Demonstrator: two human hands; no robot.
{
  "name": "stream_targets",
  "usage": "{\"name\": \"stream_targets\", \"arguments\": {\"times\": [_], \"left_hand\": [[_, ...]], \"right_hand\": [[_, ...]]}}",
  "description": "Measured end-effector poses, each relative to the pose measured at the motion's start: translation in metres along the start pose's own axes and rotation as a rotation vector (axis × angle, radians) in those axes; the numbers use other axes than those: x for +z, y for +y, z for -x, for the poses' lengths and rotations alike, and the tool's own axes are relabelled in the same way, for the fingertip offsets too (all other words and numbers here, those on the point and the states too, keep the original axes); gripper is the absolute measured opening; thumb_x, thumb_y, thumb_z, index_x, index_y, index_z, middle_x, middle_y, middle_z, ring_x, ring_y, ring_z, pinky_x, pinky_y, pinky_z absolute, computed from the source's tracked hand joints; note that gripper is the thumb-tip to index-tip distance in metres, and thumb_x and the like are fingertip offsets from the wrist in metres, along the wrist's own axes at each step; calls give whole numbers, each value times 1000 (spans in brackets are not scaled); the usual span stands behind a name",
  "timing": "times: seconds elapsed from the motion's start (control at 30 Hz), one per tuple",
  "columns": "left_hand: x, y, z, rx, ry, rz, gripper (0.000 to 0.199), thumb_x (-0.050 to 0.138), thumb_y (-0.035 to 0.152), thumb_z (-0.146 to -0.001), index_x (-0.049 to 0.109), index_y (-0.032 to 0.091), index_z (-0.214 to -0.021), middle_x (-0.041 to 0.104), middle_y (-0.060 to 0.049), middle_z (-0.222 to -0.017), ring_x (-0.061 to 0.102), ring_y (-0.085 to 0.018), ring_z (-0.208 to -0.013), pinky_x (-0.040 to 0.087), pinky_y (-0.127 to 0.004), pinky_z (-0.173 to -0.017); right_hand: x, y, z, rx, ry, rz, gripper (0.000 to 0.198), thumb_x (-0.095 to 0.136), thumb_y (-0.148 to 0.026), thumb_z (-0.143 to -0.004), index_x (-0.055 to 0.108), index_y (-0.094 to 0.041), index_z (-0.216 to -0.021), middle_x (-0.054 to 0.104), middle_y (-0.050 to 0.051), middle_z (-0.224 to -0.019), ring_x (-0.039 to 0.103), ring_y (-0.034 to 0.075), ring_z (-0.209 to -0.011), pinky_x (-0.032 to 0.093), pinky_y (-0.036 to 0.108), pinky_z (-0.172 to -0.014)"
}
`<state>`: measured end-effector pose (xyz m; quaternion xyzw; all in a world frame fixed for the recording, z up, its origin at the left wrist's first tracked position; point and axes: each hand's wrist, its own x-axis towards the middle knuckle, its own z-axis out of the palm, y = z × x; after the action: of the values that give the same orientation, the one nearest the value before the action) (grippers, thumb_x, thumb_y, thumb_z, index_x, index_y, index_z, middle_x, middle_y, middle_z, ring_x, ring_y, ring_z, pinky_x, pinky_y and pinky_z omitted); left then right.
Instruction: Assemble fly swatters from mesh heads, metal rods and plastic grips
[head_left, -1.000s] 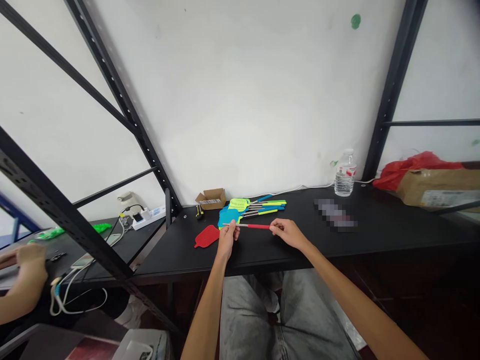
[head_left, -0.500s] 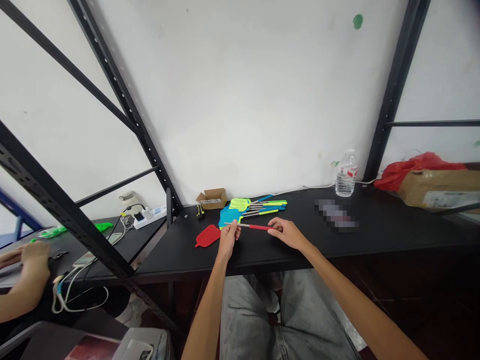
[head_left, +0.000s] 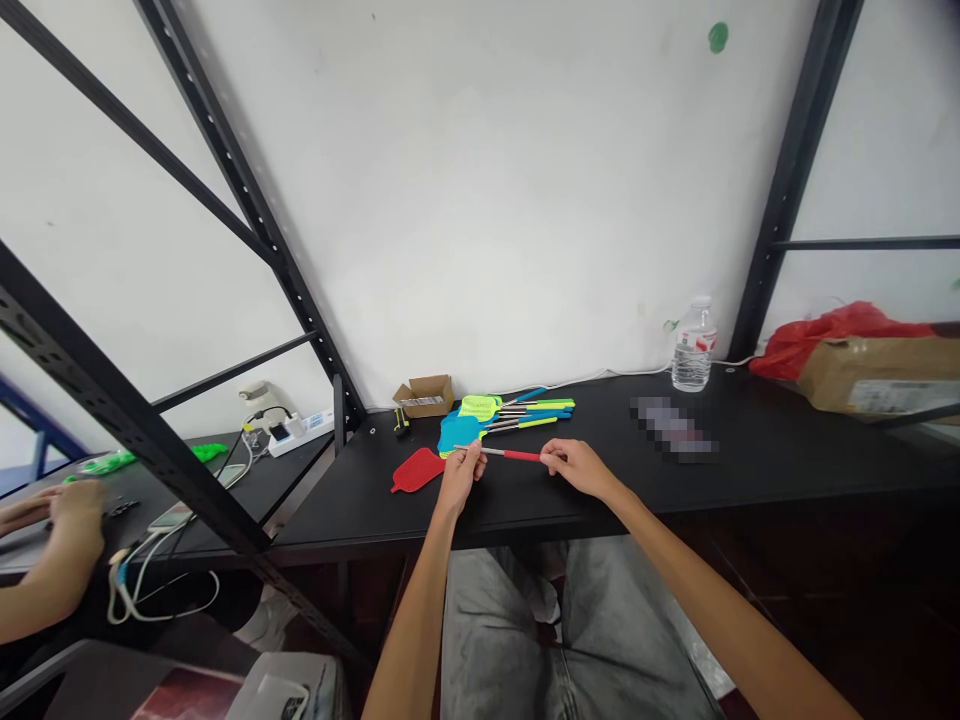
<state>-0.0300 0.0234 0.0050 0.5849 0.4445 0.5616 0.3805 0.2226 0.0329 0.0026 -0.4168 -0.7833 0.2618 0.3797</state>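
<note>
Both hands hold a red fly swatter handle [head_left: 521, 456] with a thin metal rod, roughly level above the table's front part. My left hand [head_left: 465, 470] is closed round the rod, whose tip pokes out to the left. The fingers of my right hand [head_left: 574, 465] pinch the red grip's right end. A red swatter head [head_left: 418, 470] lies flat just left of my left hand, its narrow neck pointing left. Behind my hands is a pile of fly swatters with blue heads [head_left: 459, 432], yellow-green heads [head_left: 480, 406] and several handles pointing right.
On the black table [head_left: 345, 510] stand a small open cardboard box [head_left: 424, 400], a yellow-black tape measure [head_left: 402, 422] and a water bottle [head_left: 693, 350]. A larger carton [head_left: 885, 375] sits at the right. Another person's arm [head_left: 64, 560] and a power strip [head_left: 300, 434] are left of the rack post.
My right hand has shifted very slightly right along with the handle, and a little more of the rod shows. The pile and the red head look unchanged.
</note>
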Motion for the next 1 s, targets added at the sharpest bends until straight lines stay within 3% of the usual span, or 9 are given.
{"name": "stream_targets", "arguments": {"times": [0.23,0.33,0.47,0.57,0.73,1.0], "left_hand": [[0,1,0,-6,-11,-8,51,54,61,-84,58,16,-60,42,2,-46,37,-10,-47,29,-25,-51],[1,1,0,-1,1,0,50,55,61,-84,58,16,-62,44,2,-47,39,-10,-47,30,-25,-52],[1,1,0,-9,-2,-12,50,56,63,-82,58,16,-63,45,2,-47,40,-10,-47,30,-24,-51],[1,1,0,-10,-39,-33,51,55,63,-82,59,16,-63,46,1,-48,41,-10,-48,30,-25,-51],[1,3,1,-9,-57,-43,52,52,63,-83,58,17,-61,46,1,-48,40,-11,-49,30,-25,-52],[1,4,2,20,-72,-31,51,53,62,-84,59,17,-60,46,1,-47,42,-11,-48,32,-26,-53]], "right_hand": [[-1,-3,0,-12,4,47,31,44,-39,-91,66,-22,-78,68,0,-64,58,16,-59,37,26,-61],[0,-4,1,-4,16,19,29,45,-42,-90,65,-22,-84,68,0,-66,59,16,-61,38,26,-62],[1,-4,1,-8,14,7,25,57,-46,-84,63,-25,-97,67,-2,-70,60,16,-63,40,26,-63],[2,-3,0,1,14,31,24,64,-44,-79,63,-26,-94,67,-3,-72,59,15,-62,39,25,-61],[2,-3,1,-4,-23,-5,20,58,-42,-84,64,-24,-88,68,-2,-68,62,16,-64,40,26,-64],[-1,-6,2,-5,-27,57,32,46,-46,-91,68,-24,-83,67,-2,-65,59,15,-61,36,25,-61]]}}
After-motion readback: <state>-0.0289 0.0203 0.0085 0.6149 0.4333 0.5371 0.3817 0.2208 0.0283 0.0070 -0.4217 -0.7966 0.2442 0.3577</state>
